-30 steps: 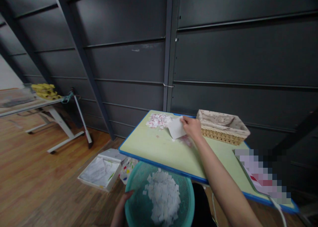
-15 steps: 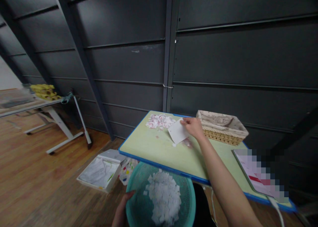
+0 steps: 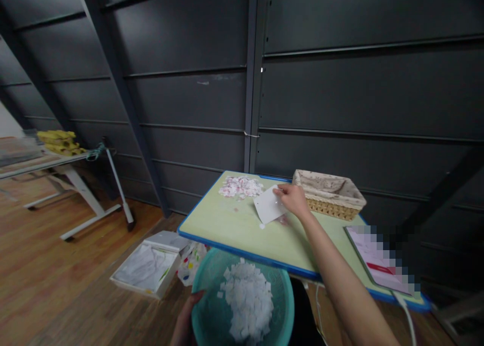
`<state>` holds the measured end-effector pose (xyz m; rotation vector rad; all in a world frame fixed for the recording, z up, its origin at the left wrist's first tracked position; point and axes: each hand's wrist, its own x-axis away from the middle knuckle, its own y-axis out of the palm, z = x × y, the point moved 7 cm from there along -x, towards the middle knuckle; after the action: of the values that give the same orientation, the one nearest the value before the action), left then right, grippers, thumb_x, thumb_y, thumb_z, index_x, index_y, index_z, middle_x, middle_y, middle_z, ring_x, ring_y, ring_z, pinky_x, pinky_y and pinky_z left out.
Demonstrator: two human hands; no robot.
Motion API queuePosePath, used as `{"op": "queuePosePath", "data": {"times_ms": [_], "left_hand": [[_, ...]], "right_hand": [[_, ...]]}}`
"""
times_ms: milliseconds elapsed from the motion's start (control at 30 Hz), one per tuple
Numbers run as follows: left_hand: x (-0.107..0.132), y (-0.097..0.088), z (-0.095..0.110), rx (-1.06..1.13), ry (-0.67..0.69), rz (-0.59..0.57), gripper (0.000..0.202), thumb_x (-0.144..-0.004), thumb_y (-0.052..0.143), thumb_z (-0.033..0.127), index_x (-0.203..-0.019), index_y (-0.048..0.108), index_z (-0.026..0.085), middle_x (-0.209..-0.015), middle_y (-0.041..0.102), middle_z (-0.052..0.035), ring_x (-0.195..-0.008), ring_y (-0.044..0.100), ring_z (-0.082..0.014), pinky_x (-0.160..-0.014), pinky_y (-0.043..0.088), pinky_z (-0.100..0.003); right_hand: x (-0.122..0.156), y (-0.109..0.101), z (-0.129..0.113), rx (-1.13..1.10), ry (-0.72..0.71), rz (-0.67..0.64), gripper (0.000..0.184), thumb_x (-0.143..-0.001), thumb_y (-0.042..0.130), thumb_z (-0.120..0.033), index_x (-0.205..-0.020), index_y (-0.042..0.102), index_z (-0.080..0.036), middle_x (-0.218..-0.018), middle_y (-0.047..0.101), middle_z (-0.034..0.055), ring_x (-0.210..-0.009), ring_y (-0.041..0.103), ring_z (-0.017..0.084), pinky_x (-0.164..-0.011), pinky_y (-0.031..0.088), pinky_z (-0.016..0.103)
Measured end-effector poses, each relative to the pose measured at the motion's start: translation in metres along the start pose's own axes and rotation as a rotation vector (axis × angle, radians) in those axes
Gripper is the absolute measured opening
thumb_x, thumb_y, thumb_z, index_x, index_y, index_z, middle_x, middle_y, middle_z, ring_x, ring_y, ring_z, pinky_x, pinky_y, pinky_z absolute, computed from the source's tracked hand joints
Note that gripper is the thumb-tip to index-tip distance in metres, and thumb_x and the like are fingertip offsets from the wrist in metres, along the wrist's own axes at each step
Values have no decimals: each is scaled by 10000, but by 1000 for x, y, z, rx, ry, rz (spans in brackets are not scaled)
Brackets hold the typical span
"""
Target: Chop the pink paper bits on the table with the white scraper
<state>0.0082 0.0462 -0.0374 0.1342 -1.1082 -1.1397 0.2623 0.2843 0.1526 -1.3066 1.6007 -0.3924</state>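
The right hand [image 3: 294,198], fingers pinched on a white card [image 3: 267,207], had drawn it nearer across the table [image 3: 221,227], seemingly parting a scrap [image 3: 262,226] from the pile [image 3: 241,186], while the left hand [image 3: 186,311] clasped the basin [image 3: 207,273].

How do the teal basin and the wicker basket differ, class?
The teal basin is round; the wicker basket is oblong.
The basin sits lower than the tabletop; the basket stands on it.
The basin holds white pieces; the basket has a cloth lining.
Both are open-topped.
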Motion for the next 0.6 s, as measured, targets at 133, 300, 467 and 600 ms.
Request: {"op": "queuePosePath", "data": {"times_ms": [133,300,467,600], "left_hand": [[-10,-6,-1,-72,51,2,736,-738,683,347,-1366,422,66,-970,768,-175,-948,693,-357,-917,479,-515],[-11,1,-2,-78,87,-30,642,-754,669,307,-1311,471,57,-989,765,-170,-973,687,-342,-927,483,-499],[-3,11,1,-76,104,-2,468,-783,618,218,-1212,540,47,-919,778,-153,-953,695,-336,-901,501,-498],[-3,13,3,-71,103,-31,315,-777,621,212,-1064,623,81,-794,785,-119,-881,715,-331,-886,510,-493]], "right_hand": [[23,-8,8,-91,10,-11,338,-809,480,-383,-705,715,-163,-624,672,46,-552,528,170,-525,285,264],[57,-10,2,-275,24,-13,384,-809,492,-428,-717,729,-140,-583,643,17,-520,505,150,-494,296,250],[76,-2,-10,-550,96,-17,395,-760,574,-474,-843,753,-130,-692,702,42,-583,572,177,-507,382,257],[87,3,-7,-729,214,34,440,-698,658,-501,-916,738,-128,-850,736,98,-658,631,212,-536,453,283]]}}
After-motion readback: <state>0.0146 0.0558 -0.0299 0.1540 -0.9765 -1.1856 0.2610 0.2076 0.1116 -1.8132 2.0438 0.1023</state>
